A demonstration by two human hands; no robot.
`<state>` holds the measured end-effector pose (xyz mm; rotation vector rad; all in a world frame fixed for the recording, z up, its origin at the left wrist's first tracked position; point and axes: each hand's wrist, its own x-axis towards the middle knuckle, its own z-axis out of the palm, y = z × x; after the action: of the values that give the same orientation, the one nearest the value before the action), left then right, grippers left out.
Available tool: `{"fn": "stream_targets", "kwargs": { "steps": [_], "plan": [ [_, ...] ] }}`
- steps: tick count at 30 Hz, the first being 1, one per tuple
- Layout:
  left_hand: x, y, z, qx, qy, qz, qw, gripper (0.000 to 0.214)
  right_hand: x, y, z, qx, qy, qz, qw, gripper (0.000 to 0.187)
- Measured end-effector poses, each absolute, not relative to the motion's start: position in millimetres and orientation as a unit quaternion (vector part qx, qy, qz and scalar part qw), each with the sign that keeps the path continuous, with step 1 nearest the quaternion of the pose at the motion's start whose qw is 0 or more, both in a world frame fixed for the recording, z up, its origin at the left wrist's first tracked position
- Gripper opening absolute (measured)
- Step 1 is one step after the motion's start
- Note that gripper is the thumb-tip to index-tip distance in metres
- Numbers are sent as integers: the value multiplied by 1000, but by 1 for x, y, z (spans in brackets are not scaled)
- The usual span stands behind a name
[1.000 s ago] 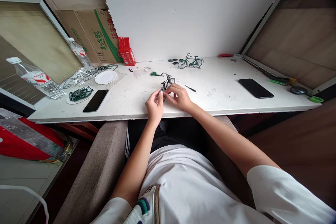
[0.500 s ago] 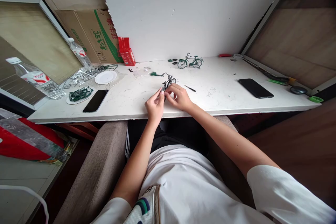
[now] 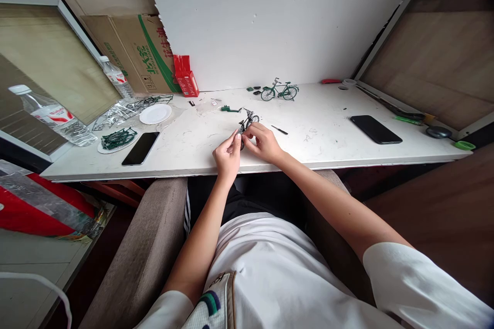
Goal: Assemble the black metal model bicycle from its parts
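A small dark model bicycle [image 3: 251, 116] stands near the front middle of the table, its near end partly hidden by my fingers. My left hand [image 3: 227, 153] is closed on the bicycle's near end from the left, thumb and fingers pinched together. From the right, my right hand [image 3: 264, 143] pinches the same end with bent fingers. Whether a tiny part sits between the fingertips cannot be made out. Just beyond the bicycle lies a green plastic piece with a thin arm [image 3: 227, 109]. A finished-looking green model bicycle [image 3: 280, 91] stands farther back.
On the left are a plate of green parts [image 3: 118, 139], a white plate [image 3: 155, 113], a phone [image 3: 141, 148] and water bottles [image 3: 57, 115]. A small dark tool [image 3: 280, 129] lies right of my hands. Another phone [image 3: 376, 129] is farther right. A red box [image 3: 187, 78] stands behind.
My hands keep their place at the bicycle's near end; the fingers have shifted only very slightly. Nothing else has visibly moved.
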<state>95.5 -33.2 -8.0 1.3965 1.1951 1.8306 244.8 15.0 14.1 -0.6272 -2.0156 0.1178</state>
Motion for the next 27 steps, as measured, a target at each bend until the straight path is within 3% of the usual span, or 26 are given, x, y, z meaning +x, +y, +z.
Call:
{"fn": "stream_targets", "kwargs": {
  "steps": [20, 27],
  "plan": [
    [96, -33, -8, 514, 436, 683, 281, 54, 245, 16, 11, -272, -835, 46, 477, 25],
    [97, -33, -7, 508, 425, 687, 300, 56, 245, 14, 12, -277, -834, 38, 476, 18]
  ]
}}
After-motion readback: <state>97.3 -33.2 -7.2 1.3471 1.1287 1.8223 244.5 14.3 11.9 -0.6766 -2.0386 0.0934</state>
